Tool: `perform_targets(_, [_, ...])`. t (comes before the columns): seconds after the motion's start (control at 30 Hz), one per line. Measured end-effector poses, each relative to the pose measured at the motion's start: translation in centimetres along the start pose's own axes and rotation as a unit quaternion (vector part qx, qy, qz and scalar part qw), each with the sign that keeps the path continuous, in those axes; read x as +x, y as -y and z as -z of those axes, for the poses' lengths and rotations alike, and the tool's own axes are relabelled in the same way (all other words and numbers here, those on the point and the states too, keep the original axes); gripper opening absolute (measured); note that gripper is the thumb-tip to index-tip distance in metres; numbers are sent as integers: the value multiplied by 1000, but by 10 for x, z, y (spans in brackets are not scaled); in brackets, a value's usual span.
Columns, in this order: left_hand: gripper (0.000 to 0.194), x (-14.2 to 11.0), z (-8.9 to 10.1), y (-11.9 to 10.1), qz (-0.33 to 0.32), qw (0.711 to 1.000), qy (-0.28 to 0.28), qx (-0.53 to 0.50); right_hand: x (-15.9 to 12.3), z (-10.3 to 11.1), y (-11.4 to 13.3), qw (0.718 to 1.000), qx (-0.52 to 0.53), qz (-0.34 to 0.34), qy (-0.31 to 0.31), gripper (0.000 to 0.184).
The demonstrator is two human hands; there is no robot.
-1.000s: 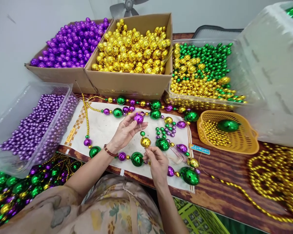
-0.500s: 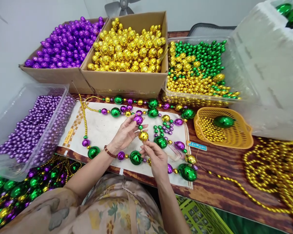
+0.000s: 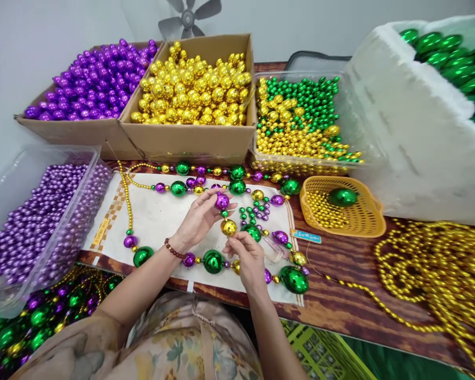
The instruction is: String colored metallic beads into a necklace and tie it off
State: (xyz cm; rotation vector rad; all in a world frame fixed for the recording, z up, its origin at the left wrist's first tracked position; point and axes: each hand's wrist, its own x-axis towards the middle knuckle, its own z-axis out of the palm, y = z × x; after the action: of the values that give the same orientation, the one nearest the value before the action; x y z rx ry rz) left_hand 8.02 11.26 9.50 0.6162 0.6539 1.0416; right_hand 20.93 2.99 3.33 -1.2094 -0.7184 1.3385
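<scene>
Left hand grips a purple bead at the fingertips. Right hand is pinched closed just below a gold bead – can't tell on what. Small green bead sits between those two, all over the white cloth – yellow basket to the right.

Bead workshop — brimming cardboard boxes, clear plastic tubs, strung beads, wooden worktable
</scene>
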Motion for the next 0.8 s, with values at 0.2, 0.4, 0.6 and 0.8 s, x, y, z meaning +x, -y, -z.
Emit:
perform_targets(0.2, [54, 36, -14, -9, 40, 992, 72, 92, -2, 15, -5, 996, 40, 51, 55, 22])
perform_targets(0.4, [14, 145, -75, -8, -107, 926, 76, 354, -5, 23, -5, 989, 90, 67, 97, 20])
perform_targets(0.6, [33, 240, -132, -8, -108, 451, 114, 879, -7, 30, -6, 984, 103, 99, 106, 19])
perform_targets(0.8, [39, 257, -134, -8, -73, 366, 130, 919, -5, 40, -7, 985, 84, 113, 100, 15])
